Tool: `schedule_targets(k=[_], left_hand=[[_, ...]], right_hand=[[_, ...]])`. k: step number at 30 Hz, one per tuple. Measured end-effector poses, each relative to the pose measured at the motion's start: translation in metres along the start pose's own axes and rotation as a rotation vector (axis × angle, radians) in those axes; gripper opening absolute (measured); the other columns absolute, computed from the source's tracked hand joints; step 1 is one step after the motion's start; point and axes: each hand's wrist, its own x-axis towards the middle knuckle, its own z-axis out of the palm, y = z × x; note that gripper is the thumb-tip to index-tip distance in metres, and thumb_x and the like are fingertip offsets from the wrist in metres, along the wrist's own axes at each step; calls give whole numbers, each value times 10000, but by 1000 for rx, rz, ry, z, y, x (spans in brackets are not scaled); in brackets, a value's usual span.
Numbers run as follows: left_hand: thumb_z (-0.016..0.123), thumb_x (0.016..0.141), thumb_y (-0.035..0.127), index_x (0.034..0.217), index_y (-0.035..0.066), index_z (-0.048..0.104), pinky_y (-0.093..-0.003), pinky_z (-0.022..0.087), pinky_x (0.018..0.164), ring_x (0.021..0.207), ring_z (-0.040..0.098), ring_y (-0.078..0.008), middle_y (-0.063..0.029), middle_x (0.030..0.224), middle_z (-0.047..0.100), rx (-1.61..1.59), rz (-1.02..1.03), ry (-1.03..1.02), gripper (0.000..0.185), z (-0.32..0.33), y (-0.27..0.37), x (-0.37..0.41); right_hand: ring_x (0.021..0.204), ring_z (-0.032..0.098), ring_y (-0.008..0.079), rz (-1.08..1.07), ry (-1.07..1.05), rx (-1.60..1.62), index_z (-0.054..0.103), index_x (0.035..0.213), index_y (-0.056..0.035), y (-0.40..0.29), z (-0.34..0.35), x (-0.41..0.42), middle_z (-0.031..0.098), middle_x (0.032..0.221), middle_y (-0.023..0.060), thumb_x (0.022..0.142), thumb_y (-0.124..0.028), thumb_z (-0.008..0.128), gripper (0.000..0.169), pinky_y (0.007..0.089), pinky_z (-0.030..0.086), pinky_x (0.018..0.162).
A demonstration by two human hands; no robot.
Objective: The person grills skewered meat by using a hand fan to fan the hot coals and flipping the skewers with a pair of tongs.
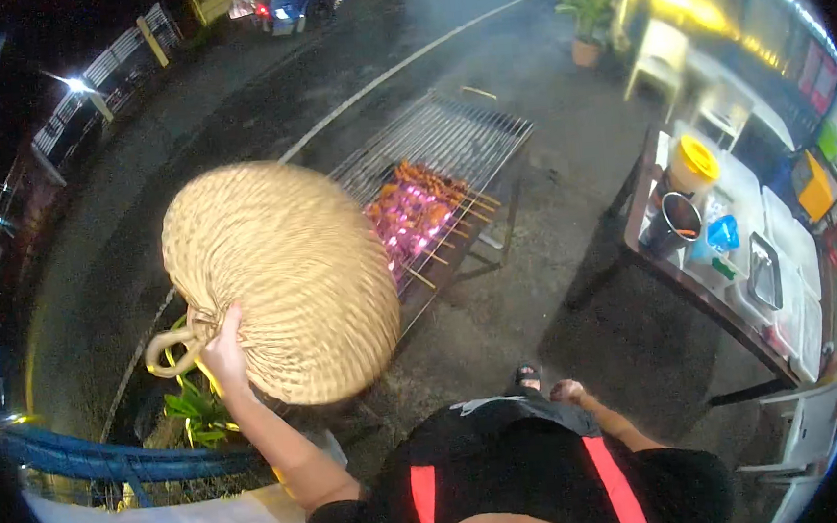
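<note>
My left hand (225,350) grips a large woven palm-leaf hand fan (294,278) near its looped handle. The fan is slightly blurred and covers the near-left part of a long grill with a metal grate (452,130). Skewered meat (414,206) lies on the middle of the grate, its bamboo stick ends pointing over the right edge, with a pink glow among the pieces. My right hand (567,390) hangs low by my body, its fingers curled; no object shows in it.
On the right a table (718,319) bears a yellow-lidded tub (694,160), a dark pot (673,223) and plastic containers (788,232). Plastic chairs (657,55) and a potted plant (584,27) stand beyond. A road with a vehicle (295,6) runs along the left; smoke drifts behind the grill.
</note>
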Motion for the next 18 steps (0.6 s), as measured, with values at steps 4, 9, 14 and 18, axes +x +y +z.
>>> schedule_targets(k=[4, 9, 14, 18], left_hand=[[689, 741, -20, 1233, -53, 438, -292, 475, 837, 1015, 527, -194, -141, 1200, 515, -3, 88, 138, 553, 24, 31, -38], [704, 751, 41, 1205, -70, 501, -333, 420, 918, 1062, 526, -226, -148, 1141, 548, -69, 13, -26, 510, 36, 10, -39], [705, 728, -10, 1266, -71, 420, -363, 392, 957, 1040, 515, -215, -152, 1148, 533, -402, -160, -192, 611, 20, 39, -79], [694, 747, 18, 1274, -58, 414, -324, 459, 899, 1028, 531, -212, -147, 1178, 517, 170, 25, -2, 602, 49, 54, -78]], right_hand=[[901, 645, 277, 60, 228, 611, 600, 1136, -235, -9, -2, 3, 658, 1024, 43, 791, -366, 579, 369, 397, 524, 744], [993, 612, 237, -70, 133, 272, 620, 1091, -233, 32, 59, 24, 635, 1091, 9, 762, -256, 625, 330, 364, 520, 802], [1008, 595, 208, 256, 16, 398, 654, 977, -198, -17, -11, -1, 625, 1082, -10, 727, -284, 630, 265, 314, 511, 813], [991, 598, 190, 225, 66, 620, 658, 953, -189, 23, 35, -4, 617, 1082, 22, 727, -308, 622, 259, 295, 505, 805]])
